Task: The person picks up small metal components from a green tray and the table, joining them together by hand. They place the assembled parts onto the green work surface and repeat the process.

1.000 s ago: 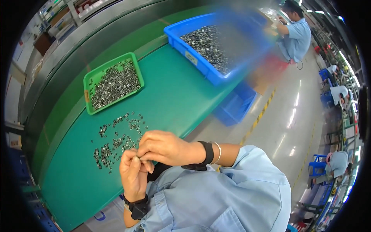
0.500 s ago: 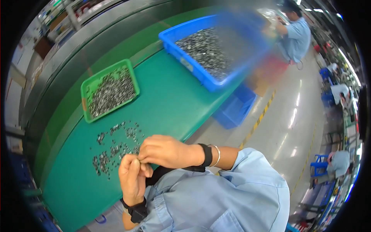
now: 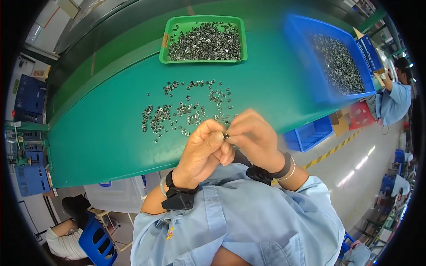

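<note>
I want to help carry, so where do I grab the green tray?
I'd probably grip the green tray by its raised left and right rims, from both sides: those ends are unblocked, while small parts lie scattered in front.

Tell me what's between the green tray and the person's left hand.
In the head view: a strip of green table beside the green tray, then scattered small dark and silvery parts up to near the left hand.

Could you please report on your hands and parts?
Left hand, right hand together; small dark part pinched between them. Loose parts between hands and green tray.
</note>
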